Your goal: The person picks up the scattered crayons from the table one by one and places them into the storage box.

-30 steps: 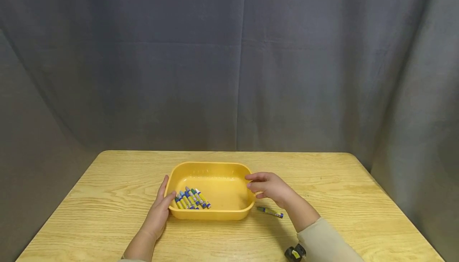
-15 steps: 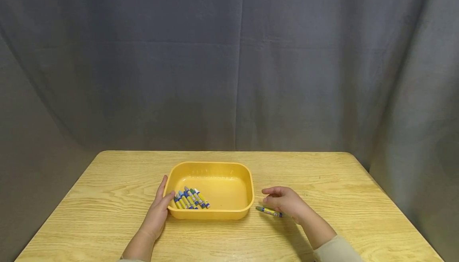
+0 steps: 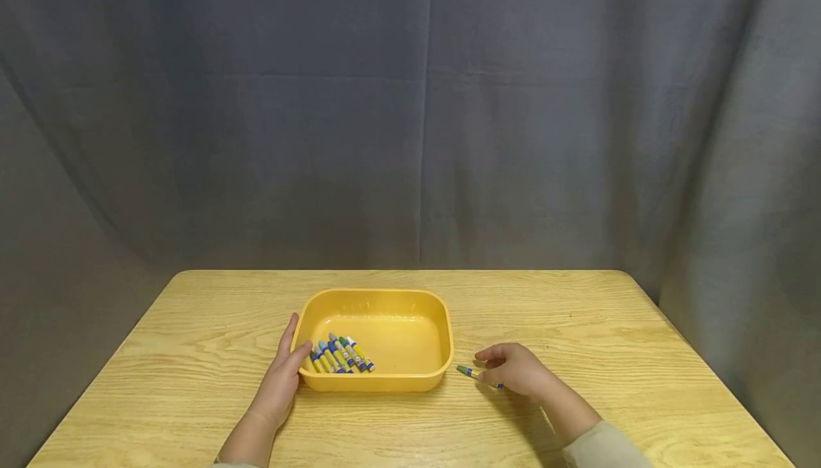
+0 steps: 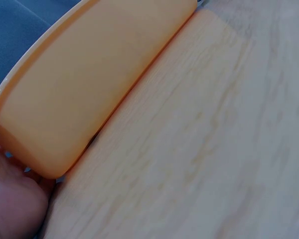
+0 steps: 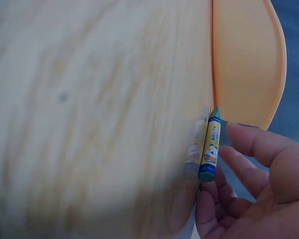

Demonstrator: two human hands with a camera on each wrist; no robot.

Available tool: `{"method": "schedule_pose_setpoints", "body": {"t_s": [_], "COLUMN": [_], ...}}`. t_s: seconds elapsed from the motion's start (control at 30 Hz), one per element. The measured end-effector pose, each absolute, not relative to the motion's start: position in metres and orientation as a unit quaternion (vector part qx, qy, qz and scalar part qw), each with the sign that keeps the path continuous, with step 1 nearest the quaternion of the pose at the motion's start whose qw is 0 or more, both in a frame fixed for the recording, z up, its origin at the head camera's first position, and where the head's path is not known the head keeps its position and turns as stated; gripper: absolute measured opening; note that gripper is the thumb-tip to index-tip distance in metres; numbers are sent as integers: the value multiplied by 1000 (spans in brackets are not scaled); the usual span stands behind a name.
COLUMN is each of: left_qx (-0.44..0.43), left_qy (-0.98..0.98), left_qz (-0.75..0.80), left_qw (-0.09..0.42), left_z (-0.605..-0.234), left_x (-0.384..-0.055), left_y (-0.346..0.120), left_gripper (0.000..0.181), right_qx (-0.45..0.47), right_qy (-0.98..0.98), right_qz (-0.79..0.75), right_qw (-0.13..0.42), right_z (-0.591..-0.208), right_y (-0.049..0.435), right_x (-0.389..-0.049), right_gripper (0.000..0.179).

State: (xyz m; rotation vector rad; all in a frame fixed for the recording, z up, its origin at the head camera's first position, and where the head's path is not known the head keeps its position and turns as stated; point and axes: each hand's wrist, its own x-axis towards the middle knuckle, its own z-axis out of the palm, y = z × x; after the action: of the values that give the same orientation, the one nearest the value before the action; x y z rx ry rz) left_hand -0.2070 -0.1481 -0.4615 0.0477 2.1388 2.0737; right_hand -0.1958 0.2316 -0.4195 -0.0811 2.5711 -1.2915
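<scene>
A yellow plastic tray (image 3: 372,384) stands on the table with several crayons (image 3: 340,355) gathered at its left end. My left hand (image 3: 277,390) grips its left side, thumb over the rim and fingers along the outer wall. To the right of the tray lies a green crayon (image 3: 465,370) in a yellow and blue wrapper. My right hand (image 3: 521,372) is at this crayon, its thumb overlapping the wrapper in the head view. In the right wrist view, the crayon (image 5: 211,144) rests on the table; thumb and forefinger are apart beside it, the other fingers bent behind its lower end.
The pale wooden table (image 3: 577,325) has rounded far corners. Grey curtains (image 3: 410,133) hang behind it and along both sides. The tray's right wall (image 5: 244,59) is close to the green crayon's tip.
My right hand has moved away from the tray's right rim, right and down to the green crayon, and its thumb now overlaps it. My left hand stays on the tray.
</scene>
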Motion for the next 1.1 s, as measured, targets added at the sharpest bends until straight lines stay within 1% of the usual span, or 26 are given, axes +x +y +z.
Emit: {"method": "schedule_pose_setpoints", "body": {"t_s": [0.4, 0.6, 0.7, 0.9, 1.1], "left_qx": [18, 20, 17, 15, 18], "left_qy": [719, 717, 717, 719, 717], "left_qz": [691, 693, 692, 691, 692], "left_qw": [75, 76, 77, 79, 79], "left_z": [-461, -462, -461, -461, -461], "left_x": [-207, -207, -207, -207, -207], "left_y": [-148, -148, -148, -148, -147], "left_gripper": [68, 68, 68, 68, 68], "right_qx": [-26, -28, -33, -41, -26], "right_qy": [914, 912, 899, 847, 813], "right_qz": [-387, -394, -420, -506, -555], "right_qw": [115, 112, 121, 155, 170], "right_z": [-423, -426, -426, -422, -414], "right_y": [223, 225, 228, 233, 233], "right_x": [-198, -197, -196, -196, -200], "right_gripper": [30, 24, 27, 40, 46]}}
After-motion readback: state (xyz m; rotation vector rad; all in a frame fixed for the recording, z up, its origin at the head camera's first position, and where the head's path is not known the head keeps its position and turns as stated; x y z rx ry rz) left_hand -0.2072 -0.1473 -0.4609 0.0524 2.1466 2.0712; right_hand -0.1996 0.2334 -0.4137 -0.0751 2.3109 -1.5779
